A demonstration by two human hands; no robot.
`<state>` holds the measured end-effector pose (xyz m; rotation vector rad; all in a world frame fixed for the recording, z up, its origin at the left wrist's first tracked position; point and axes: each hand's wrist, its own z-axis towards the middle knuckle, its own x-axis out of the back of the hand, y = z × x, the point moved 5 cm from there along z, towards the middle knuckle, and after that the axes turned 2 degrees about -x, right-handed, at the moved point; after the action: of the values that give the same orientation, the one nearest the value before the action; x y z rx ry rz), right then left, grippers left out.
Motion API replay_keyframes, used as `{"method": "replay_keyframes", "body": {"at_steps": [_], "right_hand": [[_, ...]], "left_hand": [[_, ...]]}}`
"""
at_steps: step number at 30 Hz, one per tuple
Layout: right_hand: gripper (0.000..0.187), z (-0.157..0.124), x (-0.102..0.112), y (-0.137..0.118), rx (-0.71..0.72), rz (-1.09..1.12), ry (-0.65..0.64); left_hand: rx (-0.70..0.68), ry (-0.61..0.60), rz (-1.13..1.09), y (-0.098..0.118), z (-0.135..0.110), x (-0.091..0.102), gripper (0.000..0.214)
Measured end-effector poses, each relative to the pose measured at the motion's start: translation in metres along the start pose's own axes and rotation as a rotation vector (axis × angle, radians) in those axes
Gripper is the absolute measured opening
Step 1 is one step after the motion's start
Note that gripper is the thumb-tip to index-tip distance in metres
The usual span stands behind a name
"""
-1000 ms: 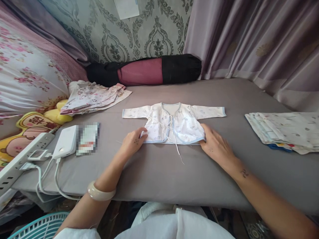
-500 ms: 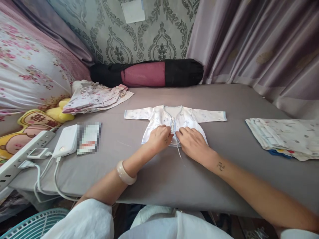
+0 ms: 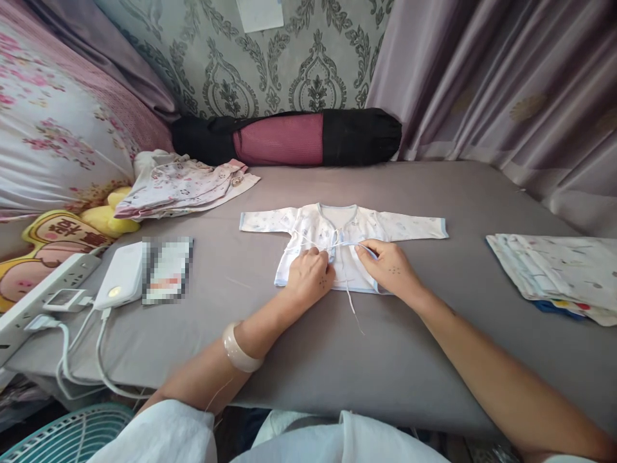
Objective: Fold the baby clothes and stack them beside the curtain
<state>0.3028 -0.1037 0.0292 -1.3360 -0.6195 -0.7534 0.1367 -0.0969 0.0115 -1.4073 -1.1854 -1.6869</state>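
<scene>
A small white baby shirt [image 3: 409,226] with pale blue trim lies spread flat on the grey sheet [image 3: 313,341], sleeves out to both sides. My left hand [image 3: 311,280] rests closed on the shirt's left front panel, pinching a tie string near the middle. My right hand [image 3: 390,267] is closed on the blue-trimmed edge of the right front panel, lifting it a little. A thin white tie string [image 3: 354,308] trails off the hem toward me.
A pile of pink-print baby clothes [image 3: 183,186] lies at the back left. Folded printed cloths [image 3: 559,270] are stacked at the right. A power bank [image 3: 120,276], power strip [image 3: 33,299] and cables sit at the left edge. A black and pink roll [image 3: 289,138] lies against the wall.
Both hands moved from the shirt's bottom corners to its middle front. The right hand has now pulled the right panel's edge outward, and the left hand pinches a tie.
</scene>
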Motion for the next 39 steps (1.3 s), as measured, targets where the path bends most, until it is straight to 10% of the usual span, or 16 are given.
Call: {"method": "replay_keyframes", "body": {"at_steps": [11, 26, 35, 39], "right_hand": [[0.035, -0.003, 0.007, -0.009, -0.007, 0.365, 0.102], [0.031, -0.004, -0.016, -0.016, 0.029, 0.379, 0.050], [0.033, -0.019, -0.036, -0.030, 0.215, 0.239, -0.233], [0.034, -0.013, -0.024, -0.019, 0.171, 0.159, -0.059]], "left_hand": [[-0.028, 0.158, -0.344, 0.009, 0.006, 0.009, 0.028], [-0.118, 0.016, -0.403, 0.013, 0.013, -0.009, 0.023], [0.208, 0.136, -0.742, -0.018, 0.010, -0.001, 0.027], [0.170, 0.121, -0.698, -0.014, 0.008, -0.001, 0.028]]}}
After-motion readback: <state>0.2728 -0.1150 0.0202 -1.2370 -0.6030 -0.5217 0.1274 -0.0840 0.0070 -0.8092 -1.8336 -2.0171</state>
